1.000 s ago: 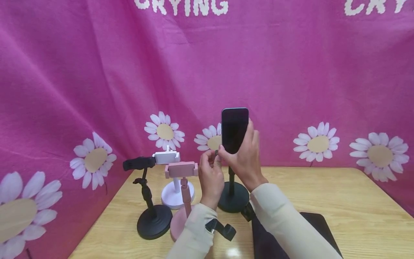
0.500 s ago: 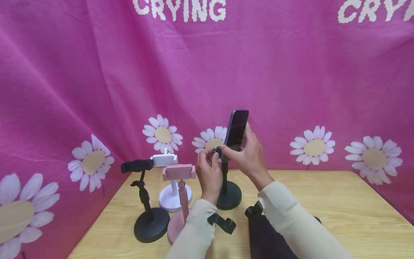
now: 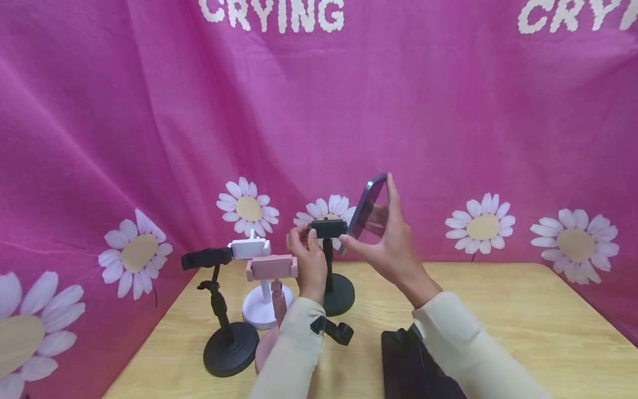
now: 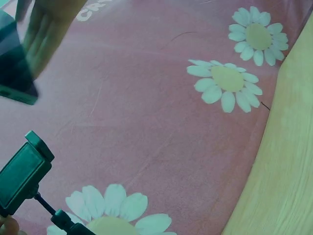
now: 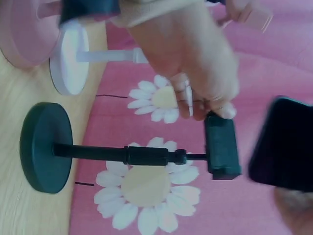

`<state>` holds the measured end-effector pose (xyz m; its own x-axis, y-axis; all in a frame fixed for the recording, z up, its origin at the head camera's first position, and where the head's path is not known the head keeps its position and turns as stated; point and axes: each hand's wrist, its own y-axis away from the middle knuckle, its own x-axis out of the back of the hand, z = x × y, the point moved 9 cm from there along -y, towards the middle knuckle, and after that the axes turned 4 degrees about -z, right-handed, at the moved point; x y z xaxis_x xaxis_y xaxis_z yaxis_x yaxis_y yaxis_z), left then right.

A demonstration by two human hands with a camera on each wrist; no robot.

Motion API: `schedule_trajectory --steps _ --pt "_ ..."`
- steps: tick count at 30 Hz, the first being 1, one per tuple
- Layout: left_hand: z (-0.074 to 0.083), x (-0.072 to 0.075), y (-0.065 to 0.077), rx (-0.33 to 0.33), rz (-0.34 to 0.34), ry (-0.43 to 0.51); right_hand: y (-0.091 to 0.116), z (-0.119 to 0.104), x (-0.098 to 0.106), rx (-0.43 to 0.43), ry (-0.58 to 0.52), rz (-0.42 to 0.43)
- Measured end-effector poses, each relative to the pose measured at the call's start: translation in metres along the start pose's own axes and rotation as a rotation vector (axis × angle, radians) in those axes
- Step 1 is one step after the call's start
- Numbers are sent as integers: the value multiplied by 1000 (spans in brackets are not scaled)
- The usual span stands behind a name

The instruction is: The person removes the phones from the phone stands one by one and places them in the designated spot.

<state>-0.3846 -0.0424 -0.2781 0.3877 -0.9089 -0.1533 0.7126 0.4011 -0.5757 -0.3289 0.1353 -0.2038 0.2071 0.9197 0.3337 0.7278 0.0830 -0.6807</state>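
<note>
A dark smartphone [image 3: 367, 206] is held at a tilt by my right hand [image 3: 402, 257], between thumb and fingers, just right of a black phone stand's clamp [image 3: 329, 228]. My left hand [image 3: 312, 269] pinches the clamp's left end. In the right wrist view a gap shows between the clamp [image 5: 223, 147] and the phone [image 5: 286, 147]. That stand's round base [image 3: 340, 295] rests on the table, its pole upright. Seen from the left wrist, the clamp [image 4: 23, 177] lies below the phone [image 4: 13, 63], and only fingertips of the left hand show.
To the left stand another black phone stand [image 3: 206, 258], a white one [image 3: 250, 249] and a pink one [image 3: 272, 268] close to my left forearm. A flat black object [image 3: 406, 363] lies under my right forearm on the wooden table [image 3: 508, 316]. Behind hangs a magenta cloth [image 3: 438, 111] with daisies.
The phone has come away from the clamp toward the right and turned edge-on. My left hand and the stand's clamp have shifted left, and the clamp is now in plain sight.
</note>
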Motion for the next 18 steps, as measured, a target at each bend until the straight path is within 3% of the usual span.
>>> schedule_trajectory --steps 5,10,15,18 --pt "-2 3 -3 43 5 -25 23 9 -9 -97 156 -136" --pt "-2 4 2 92 -34 -79 53 46 -28 -242 256 -215" --pt "-1 11 12 98 -60 -183 83 79 -56 -441 348 -312" --pt "-3 13 19 97 -72 -233 97 90 -72 -514 419 -393"
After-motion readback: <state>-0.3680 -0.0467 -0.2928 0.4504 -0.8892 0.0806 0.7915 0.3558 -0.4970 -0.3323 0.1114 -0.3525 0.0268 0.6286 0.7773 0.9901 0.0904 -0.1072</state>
